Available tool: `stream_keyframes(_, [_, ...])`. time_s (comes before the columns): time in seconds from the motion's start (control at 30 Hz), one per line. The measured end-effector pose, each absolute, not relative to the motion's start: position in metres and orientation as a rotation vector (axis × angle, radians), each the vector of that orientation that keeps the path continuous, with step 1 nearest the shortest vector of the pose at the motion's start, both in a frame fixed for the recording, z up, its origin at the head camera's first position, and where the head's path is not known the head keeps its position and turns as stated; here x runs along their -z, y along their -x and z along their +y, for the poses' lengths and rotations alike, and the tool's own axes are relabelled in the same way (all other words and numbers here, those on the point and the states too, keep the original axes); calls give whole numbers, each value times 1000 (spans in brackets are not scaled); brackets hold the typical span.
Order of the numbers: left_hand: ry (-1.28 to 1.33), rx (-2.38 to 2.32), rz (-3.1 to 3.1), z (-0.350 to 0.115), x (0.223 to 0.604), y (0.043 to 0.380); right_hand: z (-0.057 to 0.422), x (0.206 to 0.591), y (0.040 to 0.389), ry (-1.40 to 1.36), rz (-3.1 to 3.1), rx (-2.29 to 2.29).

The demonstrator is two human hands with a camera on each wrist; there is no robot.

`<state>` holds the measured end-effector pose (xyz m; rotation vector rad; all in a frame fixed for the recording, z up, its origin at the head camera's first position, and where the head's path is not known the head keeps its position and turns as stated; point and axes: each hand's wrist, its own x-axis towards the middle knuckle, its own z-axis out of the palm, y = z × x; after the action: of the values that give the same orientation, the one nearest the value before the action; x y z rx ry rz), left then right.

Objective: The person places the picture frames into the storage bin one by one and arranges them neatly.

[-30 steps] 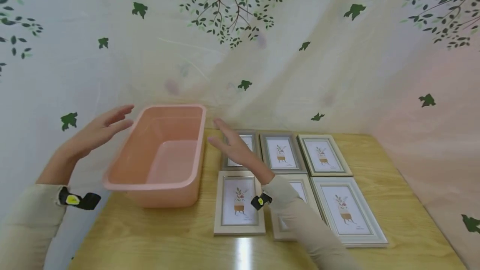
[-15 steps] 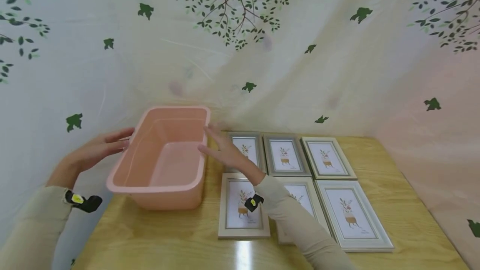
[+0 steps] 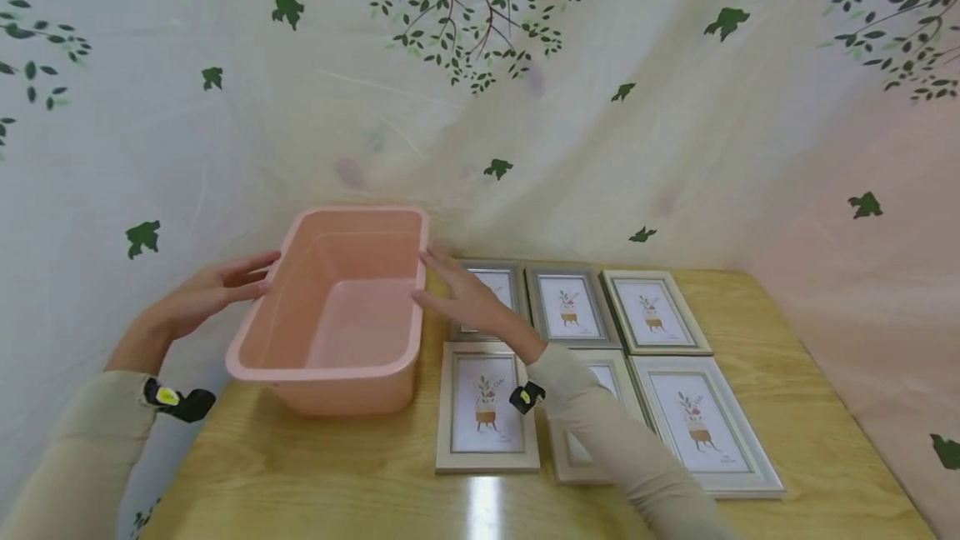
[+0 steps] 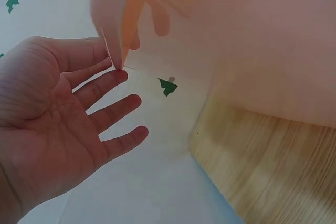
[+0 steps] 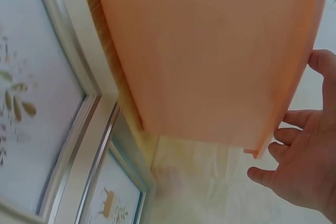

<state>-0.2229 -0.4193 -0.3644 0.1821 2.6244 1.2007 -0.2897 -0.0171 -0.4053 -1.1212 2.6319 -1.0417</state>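
Note:
A pink plastic basin [image 3: 322, 375], rectangular and with nothing in it, stands upright on the left part of the wooden table. My left hand [image 3: 198, 298] touches the left rim with its fingertips; in the left wrist view its fingers [image 4: 113, 111] are spread and fairly straight. On the opposite side, my right hand [image 3: 472, 304] has thumb and fingertips against the right rim. The right wrist view shows the basin's outer side wall [image 5: 210, 61] with the right hand [image 5: 310, 150] along the rim edge, fingers not wrapped round it.
Several picture frames with plant prints lie flat in two rows right of the basin, including a grey frame [image 3: 570, 307] and a white frame [image 3: 697, 423]. My right forearm passes over some of them. A leaf-printed curtain [image 3: 525, 148] hangs behind the table [image 3: 360, 482].
Both hands were apart from the basin a second ago; they have come to its left and right rims. The basin has shifted slightly to the right, nearer the picture frames.

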Motion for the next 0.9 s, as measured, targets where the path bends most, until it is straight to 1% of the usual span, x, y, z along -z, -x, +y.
stream_keyframes(0.3, [-199,-1240,2630,-398,369,229,7,402,298,1153,2613,1029])
stream_keyframes(0.6, [-276,-1302,2578,-383,369,230,27,401,301,1120,2591,1025])
stream_keyframes(0.9, [-304,-1317,2564,-373,374,235,40,402,296,1129,2609,1034])
